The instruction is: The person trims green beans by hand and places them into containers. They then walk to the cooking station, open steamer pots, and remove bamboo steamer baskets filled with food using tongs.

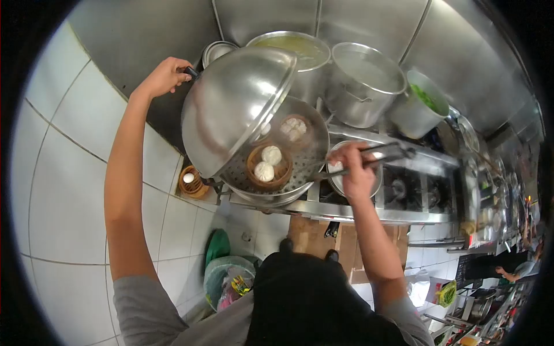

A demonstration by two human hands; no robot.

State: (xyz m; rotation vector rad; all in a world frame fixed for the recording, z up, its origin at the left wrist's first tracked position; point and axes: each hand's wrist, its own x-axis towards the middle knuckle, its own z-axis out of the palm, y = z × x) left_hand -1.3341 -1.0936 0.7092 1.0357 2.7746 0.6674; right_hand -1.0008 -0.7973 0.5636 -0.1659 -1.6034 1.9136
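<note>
My left hand point(167, 76) grips the black handle of a big domed steel lid point(231, 98), tilted up over the left side of a wide steamer pot. On the pot's perforated tray point(303, 164) stands a round bamboo steamer basket point(281, 181) with two white buns point(268, 163). Behind it, hazy in steam, is another basket with dumplings point(294, 129); a further white piece is partly hidden by the lid. My right hand point(355, 170) is closed around dark metal tongs point(384, 154), held at the pot's right rim. Blur and steam hide how the tongs' tips stand.
Large steel pots point(366, 81) stand along the back wall, one holding greens point(426, 98). Gas burners point(398, 187) run to the right. A small bamboo basket with a white item point(188, 178) sits at left. Below is a waste bin point(222, 271). Another person point(519, 270) is at far right.
</note>
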